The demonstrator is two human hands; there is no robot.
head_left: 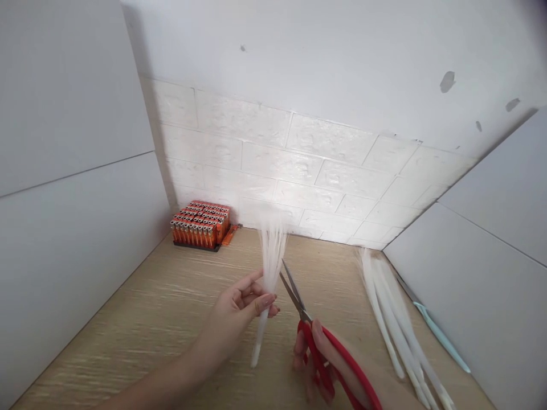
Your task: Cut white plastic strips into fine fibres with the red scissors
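My left hand (pixel 245 304) is closed around the middle of a bundle of thin white strands (pixel 272 256). The bundle stands nearly upright, fanned out and blurred at the top and narrow at its lower end. My right hand (pixel 318 353) grips a pair of scissors (pixel 322 356) by the red handles. Their metal blades are parted a little and point up and left, with the tips close beside the right edge of the strands. Whether the tips touch the strands I cannot tell.
Several more white strand bundles (pixel 397 324) lie on the wooden tabletop (pixel 141 341) at the right. Beyond them a light teal handle with a thin blade (pixel 442 337) rests by the right panel. Orange lighters (pixel 199 228) stand packed in a black tray at back left, near the white brick-patterned wall (pixel 239 154).
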